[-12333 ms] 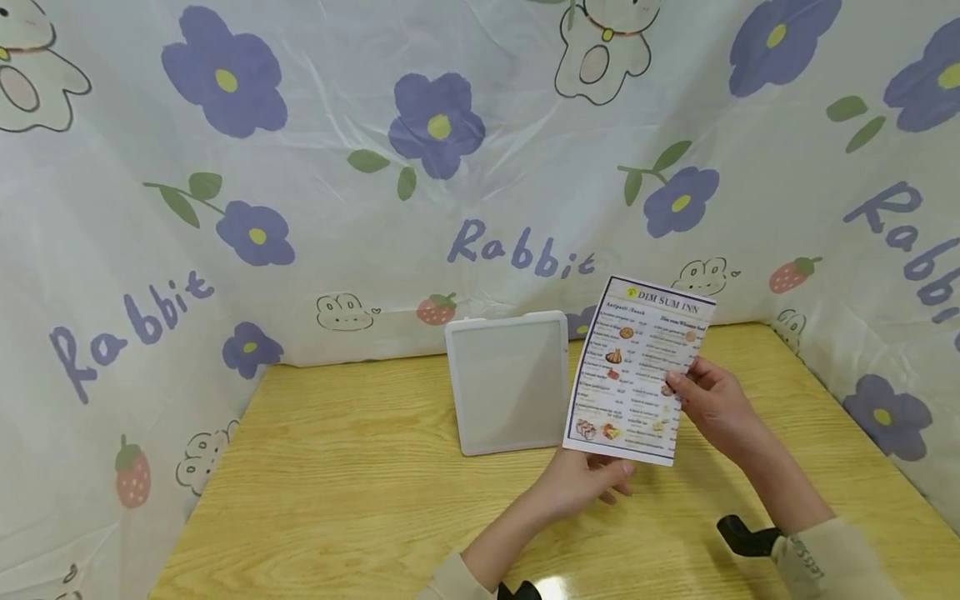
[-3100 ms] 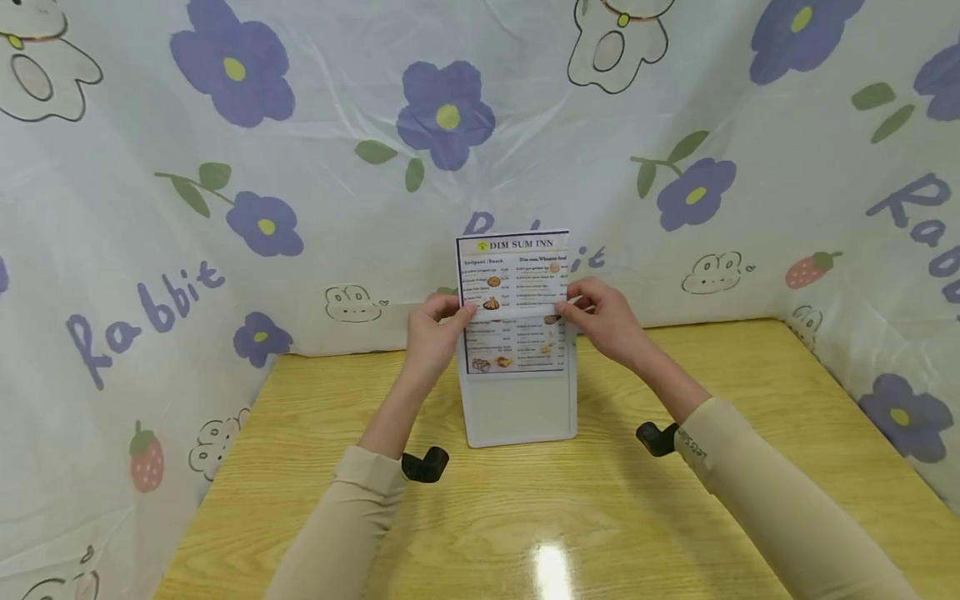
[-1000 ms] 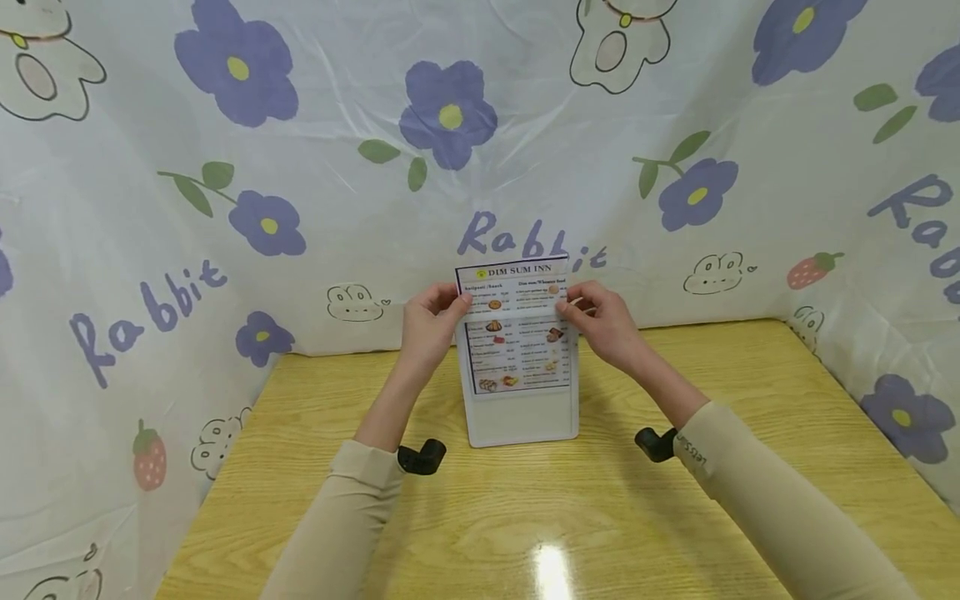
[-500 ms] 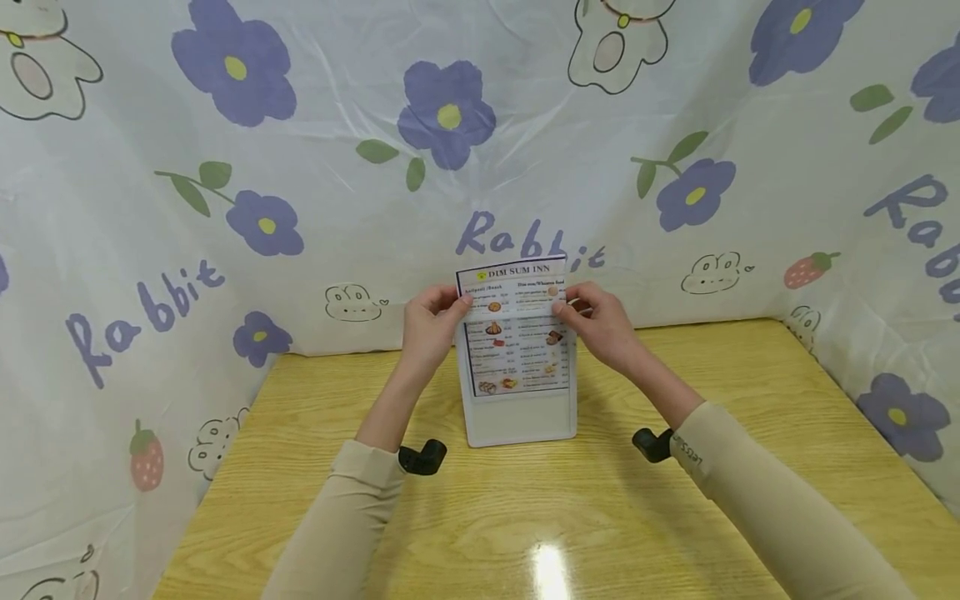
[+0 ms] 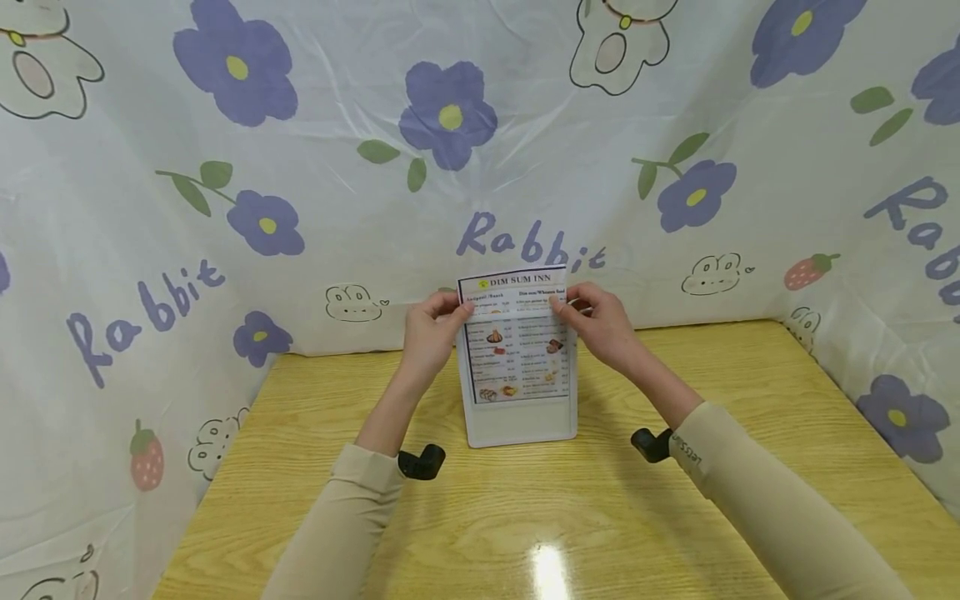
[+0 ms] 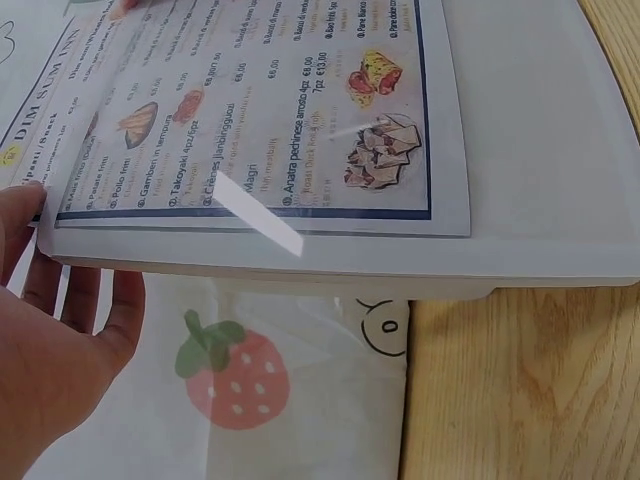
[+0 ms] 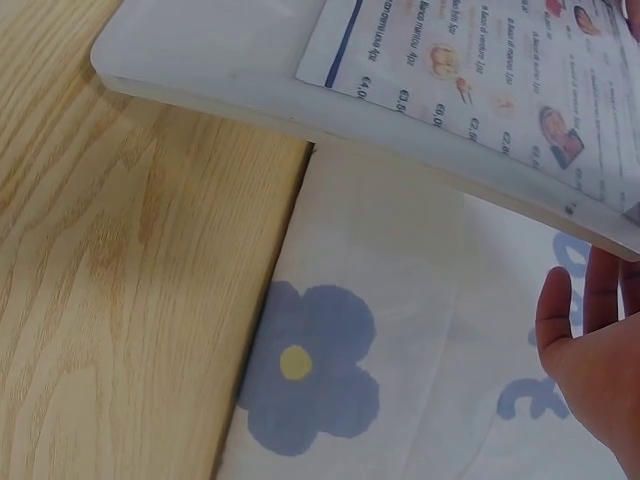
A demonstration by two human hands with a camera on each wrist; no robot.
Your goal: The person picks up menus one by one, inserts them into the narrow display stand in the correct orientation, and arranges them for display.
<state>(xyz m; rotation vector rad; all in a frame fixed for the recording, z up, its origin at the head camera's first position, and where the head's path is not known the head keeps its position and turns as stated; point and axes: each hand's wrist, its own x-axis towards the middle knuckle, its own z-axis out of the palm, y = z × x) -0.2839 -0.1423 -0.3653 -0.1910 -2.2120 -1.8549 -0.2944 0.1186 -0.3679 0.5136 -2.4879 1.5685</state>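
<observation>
A printed menu sheet (image 5: 517, 358) headed "DIM SUM INN" sits most of the way inside a white display stand (image 5: 521, 423) with a clear front, its top strip sticking out above. Below the sheet a blank band of the stand shows. My left hand (image 5: 429, 333) pinches the sheet near its upper left edge, thumb in front; in the left wrist view the fingers (image 6: 122, 310) reach behind the stand. On the opposite side my right hand (image 5: 606, 325) pinches the upper right edge, thumb on the print. The right wrist view shows its fingers (image 7: 600, 290) behind the stand's edge.
The stand leans back slightly on a wood-grain table (image 5: 337, 517), near its far edge. Behind and on both sides hangs a white cloth (image 5: 337, 200) printed with flowers and rabbits. A black wrist mount (image 5: 422, 462) juts from the left sleeve, another black mount (image 5: 651, 445) from the right.
Twelve seconds ago the sheet was held beside the stand. Since then both hands took its upper edges and it slid down inside the stand, a little further in the last half second.
</observation>
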